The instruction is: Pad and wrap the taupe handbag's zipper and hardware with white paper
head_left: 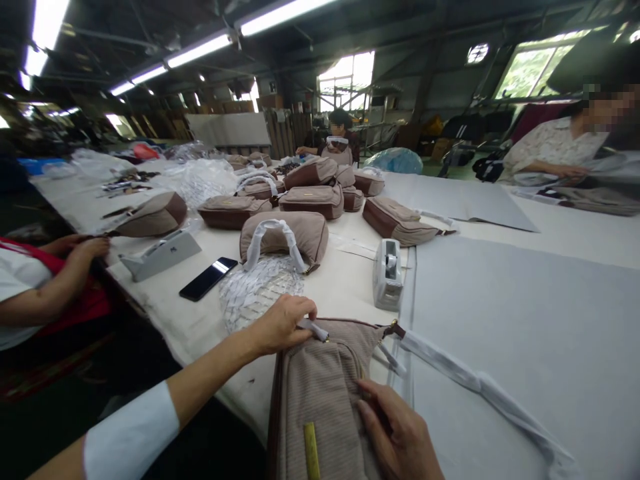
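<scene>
A beige corduroy bag [325, 393] with dark brown trim lies in front of me at the table's edge. My left hand [287, 325] is closed near the bag's top, its fingers pinching a white-wrapped zipper pull [315, 329]. With thumb and fingers, my right hand [397, 430] grips the bag's right side, along the edge of its front pocket. A gold-coloured plate [311, 450] sits on the pocket. From the bag's corner a strap [445, 363] wrapped in white runs out to the right across the grey sheet.
A tape dispenser [388, 273] stands beyond the bag. A phone [209, 279], a bag with wrapped handle [285, 243] and a larger dispenser [163, 255] lie to the left. Several bags [313, 200] are piled behind. Co-workers sit left, right [555, 150] and at the back.
</scene>
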`<state>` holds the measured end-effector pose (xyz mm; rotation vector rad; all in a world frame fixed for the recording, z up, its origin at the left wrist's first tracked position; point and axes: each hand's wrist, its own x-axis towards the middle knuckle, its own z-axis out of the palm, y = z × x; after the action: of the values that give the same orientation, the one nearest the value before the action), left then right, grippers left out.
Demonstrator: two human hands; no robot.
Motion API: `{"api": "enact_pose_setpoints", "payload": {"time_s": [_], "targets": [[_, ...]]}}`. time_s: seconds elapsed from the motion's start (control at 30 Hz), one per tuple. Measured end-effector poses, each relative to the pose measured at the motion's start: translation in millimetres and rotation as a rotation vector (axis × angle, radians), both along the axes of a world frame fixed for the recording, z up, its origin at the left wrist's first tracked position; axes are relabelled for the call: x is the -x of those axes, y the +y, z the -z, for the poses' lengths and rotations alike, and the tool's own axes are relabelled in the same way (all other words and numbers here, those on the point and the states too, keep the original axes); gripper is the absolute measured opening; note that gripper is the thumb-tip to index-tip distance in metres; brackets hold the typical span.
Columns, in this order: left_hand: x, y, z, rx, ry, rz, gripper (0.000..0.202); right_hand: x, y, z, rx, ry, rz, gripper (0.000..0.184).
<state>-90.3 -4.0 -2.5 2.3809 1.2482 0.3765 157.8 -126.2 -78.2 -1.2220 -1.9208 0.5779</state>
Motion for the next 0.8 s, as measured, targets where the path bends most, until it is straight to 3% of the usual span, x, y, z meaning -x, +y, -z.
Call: {"api": "enact_pose_setpoints", "payload": {"time_s": [0.13, 0.23, 0.33, 0.4, 0.5, 0.6, 0.7, 0.8], "targets": [[-6.9, -6.6, -6.0, 0.126, 0.008, -0.021, 0.041, -2.2, -0.8, 1.4, 0.019, 0.039, -0.002, 0.022], [-11.6, -6.8, -3.2, 0.177, -0.003, -0.026, 0.028, -1.1, -1.5, 4.5, 0.029, 0.091, 0.022, 0.021], [-10.6, -6.0, 0.5, 0.133, 0.002, -0.005, 0.021, -3.4, -3.8, 8.8, 0.039, 0.119, 0.038, 0.021], [-7.6, -6.0, 3.2, 0.066, 0.024, 0.036, 0.021, -6.9, -5.5, 11.2, 0.037, 0.103, 0.02, 0.022], [-5.3, -6.6, 10.7, -0.216, 0.165, 0.169, 0.016, -10.7, -6.5, 12.4, 0.024, 0.075, -0.006, 0.024], [-9.4, -6.4, 21.4, -0.447, 0.28, 0.253, 0.027, -10.3, -5.1, 10.7, 0.003, 0.081, 0.005, 0.024], [-14.9, -4.2, 27.3, -0.483, 0.282, 0.257, 0.032, -8.6, -4.2, 9.7, 0.001, 0.094, 0.02, 0.023], [-12.6, -5.9, 23.6, -0.493, 0.264, 0.25, 0.028, -9.2, -7.6, 15.4, 0.026, 0.107, 0.031, 0.025]]}}
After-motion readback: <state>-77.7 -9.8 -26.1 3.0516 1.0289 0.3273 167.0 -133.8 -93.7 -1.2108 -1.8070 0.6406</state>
